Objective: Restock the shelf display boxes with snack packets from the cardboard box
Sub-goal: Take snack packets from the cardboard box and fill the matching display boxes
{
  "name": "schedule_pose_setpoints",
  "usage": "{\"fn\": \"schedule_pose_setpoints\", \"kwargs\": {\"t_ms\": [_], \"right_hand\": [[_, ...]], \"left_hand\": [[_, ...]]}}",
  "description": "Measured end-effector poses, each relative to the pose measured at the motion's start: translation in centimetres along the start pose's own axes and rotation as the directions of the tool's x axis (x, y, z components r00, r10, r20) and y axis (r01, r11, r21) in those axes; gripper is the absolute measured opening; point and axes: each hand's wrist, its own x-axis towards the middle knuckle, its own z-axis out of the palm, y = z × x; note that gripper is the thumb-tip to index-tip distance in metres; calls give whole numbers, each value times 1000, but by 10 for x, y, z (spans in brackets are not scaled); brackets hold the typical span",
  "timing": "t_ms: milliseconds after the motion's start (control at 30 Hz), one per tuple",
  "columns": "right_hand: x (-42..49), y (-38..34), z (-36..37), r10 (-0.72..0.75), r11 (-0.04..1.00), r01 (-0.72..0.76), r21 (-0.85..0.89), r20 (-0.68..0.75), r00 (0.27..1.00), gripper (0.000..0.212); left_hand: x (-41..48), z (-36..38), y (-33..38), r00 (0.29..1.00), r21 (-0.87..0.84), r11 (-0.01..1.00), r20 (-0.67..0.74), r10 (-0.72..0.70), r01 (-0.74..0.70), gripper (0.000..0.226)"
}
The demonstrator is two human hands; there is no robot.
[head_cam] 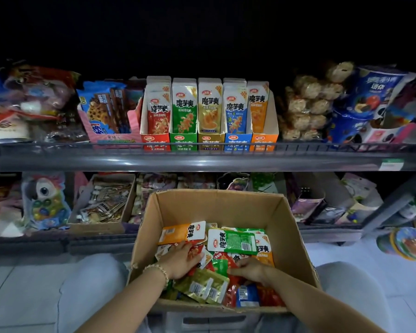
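Here, both hands reached down into the cardboard box (226, 205) of snack packets (231, 241).
The left hand (179, 259), palm down, gripped a red packet (198, 254) between thumb and curled fingers; the right hand (250, 269) dug knuckles-up among packets, its grip unclear. 5 display boxes (210, 141) stood on the shelf above.
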Motion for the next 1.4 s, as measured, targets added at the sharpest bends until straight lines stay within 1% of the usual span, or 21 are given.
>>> {"fn": "schedule_pose_setpoints", "kwargs": {"t_ms": [133,233,267,367,433,500,600,700,767,833,867,900,967,1000,1033,1067,1133,1200,1267,1333,1400], "right_hand": [[3,-9,-2,-25,992,30,119,-44,999,41],[8,-17,-1,-55,985,69,156,-92,994,50],[14,-18,1,-55,987,70,146,-106,993,49],[14,-25,8,-106,989,118,86,-129,986,18],[9,-33,4,-209,976,214,29,-136,969,22],[-4,-40,-7,-326,945,328,-16,-149,933,24],[-27,-44,-35,-386,914,403,42,-215,897,4],[-56,-52,-63,-453,857,503,111,-304,838,12],[-75,-63,-76,-473,789,574,221,-377,796,12],[-89,-76,-85,-485,706,631,322,-428,762,11],[-94,-83,-86,-494,680,649,341,-440,749,10],[-97,-88,-87,-513,656,669,349,-444,735,10],[-100,-97,-83,-530,613,684,395,-437,727,14],[-101,-101,-80,-531,592,681,432,-426,732,16],[-101,-104,-76,-529,565,669,482,-411,743,19],[-103,-108,-72,-522,547,650,528,-392,757,22],[-103,-113,-68,-528,545,628,556,-354,772,26],[-104,-117,-67,-564,606,640,472,-312,764,27],[-109,-124,-68,-602,645,668,370,-291,743,23],[-116,-137,-72,-642,630,721,289,-329,693,21],[-122,-156,-77,-686,577,786,221,-390,614,30]], "left_hand": [[-2,-1,3,1000,-24,1000,6,8,-8,74],[-6,-5,7,999,-49,998,8,34,-33,68],[-7,-6,7,999,-54,998,7,41,-41,67],[-7,-6,4,999,-83,995,-5,52,-53,67],[-7,-8,3,998,-97,994,-15,54,-55,65],[-7,-11,1,998,-141,989,-41,47,-53,61],[-10,-20,6,994,-240,969,-104,28,-53,65],[-17,-33,24,972,-359,922,-225,64,-144,73],[-25,-45,40,959,-425,881,-265,97,-207,72],[-28,-58,53,963,-550,804,-252,96,-224,83],[-28,-64,58,962,-628,740,-256,95,-240,85],[-28,-69,64,961,-731,632,-260,92,-258,82],[-30,-81,75,959,-908,310,-271,83,-284,63],[-30,-85,79,957,-944,162,-280,77,-289,57],[-31,-90,82,954,-952,71,-294,64,-298,54],[-32,-94,84,948,-949,11,-314,45,-315,52],[-34,-101,85,932,-931,-44,-361,-25,-362,46],[-35,-109,82,900,-902,-25,-426,-90,-430,39],[-37,-117,78,876,-883,16,-467,-116,-469,40],[-41,-124,75,862,-869,76,-494,-115,-489,36],[-46,-131,74,851,-853,161,-515,-103,-497,28]]}}
